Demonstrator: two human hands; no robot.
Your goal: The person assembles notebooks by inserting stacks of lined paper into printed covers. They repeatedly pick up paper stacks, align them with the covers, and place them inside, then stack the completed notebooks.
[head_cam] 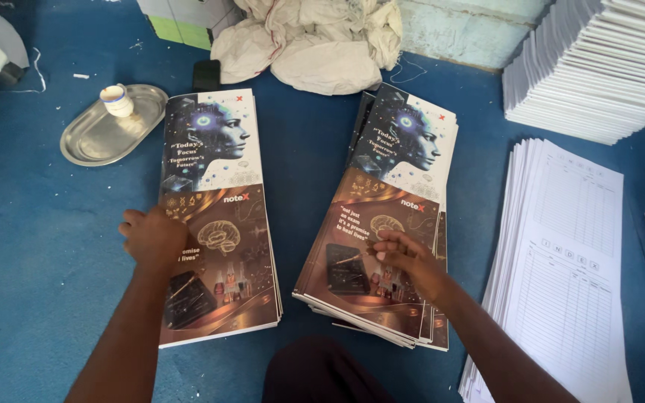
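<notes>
Stacks of printed cover sheets occupy the centre of the frame, two of them side by side on the blue floor (31, 246). Your left hand (152, 237) lies palm down, fingers loosely curled, on the left stack (214, 216); it presses rather than grips, which keeps that squared pile from sliding. Your right hand (406, 261) rests on the right stack (382, 224), fingertips pinched at the top sheet near its middle, apparently to lift one sheet free; whether a sheet is actually caught between them I cannot tell. The right stack is fanned and skewed at its lower edge, consistent with sheets being drawn off it. At the right of the frame lie ruled white sheets (561, 269), with taller white stacks (599, 67) at upper right. At upper left sits a steel tray (95, 138) bearing a small cup (117, 99), well apart from both hands. Crumpled cloth (315, 41) lies at top centre.
</notes>
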